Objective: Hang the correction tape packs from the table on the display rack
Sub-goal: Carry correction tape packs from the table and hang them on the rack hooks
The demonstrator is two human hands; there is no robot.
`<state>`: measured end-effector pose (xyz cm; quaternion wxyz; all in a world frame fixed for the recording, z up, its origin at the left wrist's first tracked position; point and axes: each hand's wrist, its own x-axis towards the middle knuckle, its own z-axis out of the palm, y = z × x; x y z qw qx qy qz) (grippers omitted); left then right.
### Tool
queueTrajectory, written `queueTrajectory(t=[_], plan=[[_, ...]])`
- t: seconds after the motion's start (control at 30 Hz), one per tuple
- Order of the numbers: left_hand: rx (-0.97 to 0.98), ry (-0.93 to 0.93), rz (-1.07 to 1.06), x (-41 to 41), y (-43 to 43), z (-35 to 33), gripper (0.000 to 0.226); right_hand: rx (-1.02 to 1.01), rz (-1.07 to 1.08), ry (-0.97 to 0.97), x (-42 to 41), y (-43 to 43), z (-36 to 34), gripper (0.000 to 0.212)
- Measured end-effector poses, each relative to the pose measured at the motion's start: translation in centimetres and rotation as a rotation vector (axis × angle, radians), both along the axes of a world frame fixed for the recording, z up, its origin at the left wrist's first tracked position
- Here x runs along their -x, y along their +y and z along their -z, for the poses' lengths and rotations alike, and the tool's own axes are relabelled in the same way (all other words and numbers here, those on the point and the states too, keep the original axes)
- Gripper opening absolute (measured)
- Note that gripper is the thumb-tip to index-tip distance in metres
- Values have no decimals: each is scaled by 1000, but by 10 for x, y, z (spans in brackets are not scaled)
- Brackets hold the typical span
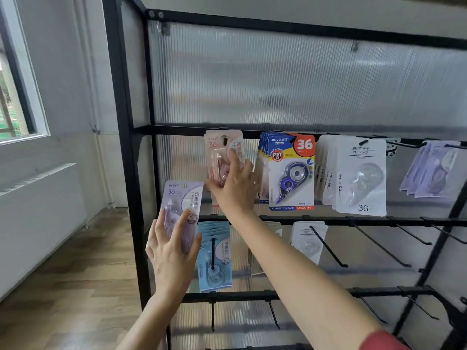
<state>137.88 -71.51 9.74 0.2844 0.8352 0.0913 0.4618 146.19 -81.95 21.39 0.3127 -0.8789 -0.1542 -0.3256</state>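
Single head-worn wide-angle view, aimed forward and slightly down, held close to the black display rack point(131, 173), rack seen a little from its left, both forearms entering from the bottom edge, window point(15, 97) caught at far left, edges bowed by the lens.

At your far left a window point(15, 79) sat in the wall, a white radiator point(38, 198) stood below it, and wood floor point(83, 274) filled the lower left.
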Motion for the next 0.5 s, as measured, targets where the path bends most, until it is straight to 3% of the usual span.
queueTrajectory(t=[0.5], plan=[[7,-3,13,12,-3,1,57,360,10,140,-29,-14,-8,87]])
